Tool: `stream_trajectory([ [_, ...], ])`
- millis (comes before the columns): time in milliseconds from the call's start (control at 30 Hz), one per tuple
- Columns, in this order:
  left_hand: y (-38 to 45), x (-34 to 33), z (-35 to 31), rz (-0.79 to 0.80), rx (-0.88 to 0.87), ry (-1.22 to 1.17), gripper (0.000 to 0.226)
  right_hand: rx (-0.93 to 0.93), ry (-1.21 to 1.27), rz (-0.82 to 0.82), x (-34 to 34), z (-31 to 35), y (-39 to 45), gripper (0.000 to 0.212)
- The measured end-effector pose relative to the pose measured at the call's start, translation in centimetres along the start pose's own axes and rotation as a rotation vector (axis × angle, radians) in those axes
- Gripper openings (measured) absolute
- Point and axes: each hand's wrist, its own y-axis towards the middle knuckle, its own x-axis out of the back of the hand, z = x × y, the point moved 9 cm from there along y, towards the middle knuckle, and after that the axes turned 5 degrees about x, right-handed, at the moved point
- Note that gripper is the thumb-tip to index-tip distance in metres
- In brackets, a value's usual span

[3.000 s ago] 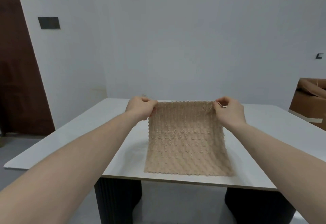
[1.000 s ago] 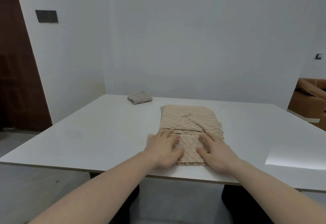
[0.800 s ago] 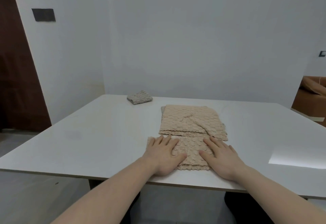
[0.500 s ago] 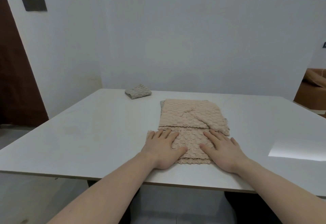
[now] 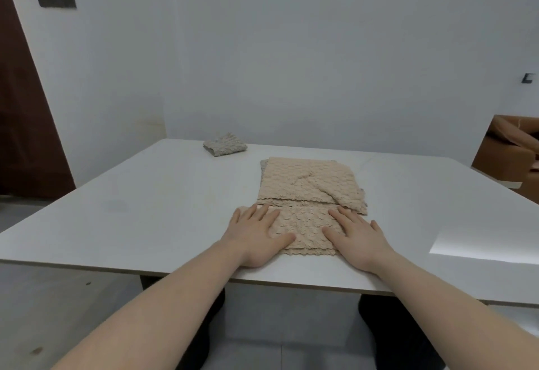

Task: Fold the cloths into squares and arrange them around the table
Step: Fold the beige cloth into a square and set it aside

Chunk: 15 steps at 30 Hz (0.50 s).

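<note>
Two hands, the left hand (image 5: 256, 232) and the right hand (image 5: 357, 234), are pressed flat with fingers spread, gripping nothing, on a beige cloth (image 5: 304, 228) now lowered from mid-air and folded at the tabletop's (image 5: 151, 212) near edge. Unfolded cloths (image 5: 309, 184) are stacked just behind; one folded cloth (image 5: 224, 144) is set at the far edge, so most folding is judged unfinished.

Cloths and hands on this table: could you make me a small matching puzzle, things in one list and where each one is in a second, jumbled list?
Things:
1. grey cloth
2. beige stack
3. folded beige cloth
4. left hand

Places or states:
A. flat on the left part of the folded beige cloth
B. folded small, alone near the far edge of the table
C. nearest the person, under both palms
D. mid-table, just behind the cloth being pressed

Pairs: 1-B, 2-D, 3-C, 4-A
</note>
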Motion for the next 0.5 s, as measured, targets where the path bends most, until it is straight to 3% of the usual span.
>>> stream_trajectory([
  [200,0.3,0.7,6.0,0.0,0.122,-0.048,0.092,-0.008,0.091,-0.046,0.3,0.0,-0.3,0.065],
  [333,0.2,1.2,7.1,-0.12,0.14,-0.084,0.083,-0.123,0.287,-0.268,2.1,-1.8,-0.8,0.053],
  [500,-0.1,1.5,7.0,-0.162,0.147,-0.093,0.082,-0.261,0.179,-0.273,1.9,-2.5,-0.9,0.063],
])
